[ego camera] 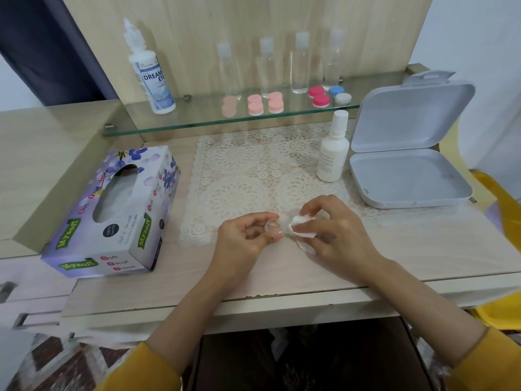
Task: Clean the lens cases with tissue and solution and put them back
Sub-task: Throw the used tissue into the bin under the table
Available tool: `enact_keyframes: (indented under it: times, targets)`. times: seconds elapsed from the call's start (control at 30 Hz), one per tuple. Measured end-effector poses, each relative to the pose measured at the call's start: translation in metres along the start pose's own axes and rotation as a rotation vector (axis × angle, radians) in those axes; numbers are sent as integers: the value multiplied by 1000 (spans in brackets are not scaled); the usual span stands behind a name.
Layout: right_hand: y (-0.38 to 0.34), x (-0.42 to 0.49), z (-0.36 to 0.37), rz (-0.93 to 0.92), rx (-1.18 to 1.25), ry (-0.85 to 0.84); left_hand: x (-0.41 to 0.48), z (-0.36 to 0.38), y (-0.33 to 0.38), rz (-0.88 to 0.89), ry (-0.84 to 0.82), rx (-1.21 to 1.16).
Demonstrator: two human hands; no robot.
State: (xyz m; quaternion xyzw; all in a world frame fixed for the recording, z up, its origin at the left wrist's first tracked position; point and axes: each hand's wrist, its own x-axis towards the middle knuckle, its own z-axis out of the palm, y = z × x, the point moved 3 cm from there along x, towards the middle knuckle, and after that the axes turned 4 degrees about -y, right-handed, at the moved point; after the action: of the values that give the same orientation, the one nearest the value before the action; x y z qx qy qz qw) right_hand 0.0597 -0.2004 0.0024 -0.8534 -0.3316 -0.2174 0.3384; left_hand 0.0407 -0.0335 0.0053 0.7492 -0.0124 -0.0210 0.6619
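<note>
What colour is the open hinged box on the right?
Light grey box, seen clearly in the head view.

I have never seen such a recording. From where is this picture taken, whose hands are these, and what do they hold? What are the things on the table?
There is no machine here: a person works with two bare hands. The one picture comes from a camera worn on the person's head, looking forward and down, so the arms enter from below. The left hand pinches a small clear lens case part. The right hand holds a white tissue close to it. On the table lie a lace mat, a tissue box at the left, a small white bottle and an open grey box at the right. On the glass shelf behind stand a large solution bottle, four clear bottles and coloured lens cases.
</note>
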Motion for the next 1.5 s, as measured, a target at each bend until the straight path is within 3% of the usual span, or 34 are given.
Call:
enact_keyframes:
  times: [0.83,1.17,1.5]
  targets:
    - [-4,-2,1,-37,-173,21,2,0,1,8,-17,-33]
    - [-1,-1,2,-36,-95,21,1,3,0,16,-4,11]
    - [-4,-1,-20,84,94,313,1,1,11,90,66,-15]
